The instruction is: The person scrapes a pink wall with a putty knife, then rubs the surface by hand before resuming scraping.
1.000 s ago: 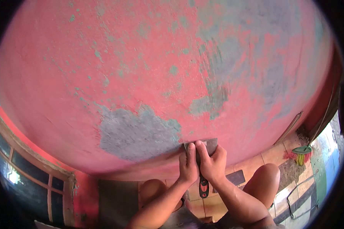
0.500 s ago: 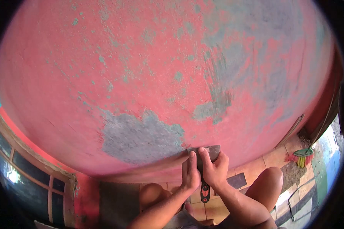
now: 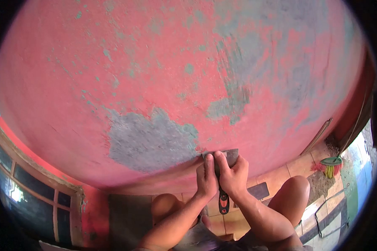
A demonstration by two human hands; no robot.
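A paint scraper with a wide grey blade and a black and orange handle is held between both my hands. Its blade edge meets the pink wall low down, just right of a bare grey patch. My left hand wraps the scraper from the left, thumb pressed along the blade. From the right, my right hand grips it, thumb also laid on the blade. The handle's end sticks out below the hands. Part of the handle is hidden by the fingers.
A window with a wooden frame is at lower left. On the tiled floor, a dark flat rectangular piece lies near my knee. A broom with green, red and yellow bristles stands at right, near thin sticks against the wall.
The view has tilted slightly, so wall, hands and scraper all sit a little higher in it. Both hands keep their hold, and the blade stays beside the grey patch.
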